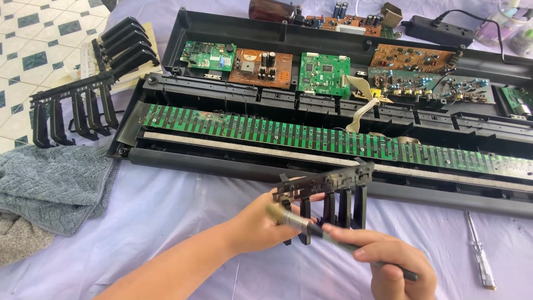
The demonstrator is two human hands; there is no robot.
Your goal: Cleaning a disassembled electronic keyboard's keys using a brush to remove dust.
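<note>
Gripped in the left hand point(258, 225): a strip of black keys point(327, 191), long axis rising slightly to the right, key ends pointing down, held just in front of the opened keyboard case point(311, 166). Closed around a brush point(333, 236) in the right hand point(394, 261), bristle end aimed left at the strip. Open cloth point(166, 216) left of the hands, screwdriver point(480, 250) to the right

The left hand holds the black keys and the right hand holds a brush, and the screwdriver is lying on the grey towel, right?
Not quite. In the head view the screwdriver lies on the pale purple cloth, far from the grey towel. The left hand does hold the black keys and the right hand a brush.
</note>
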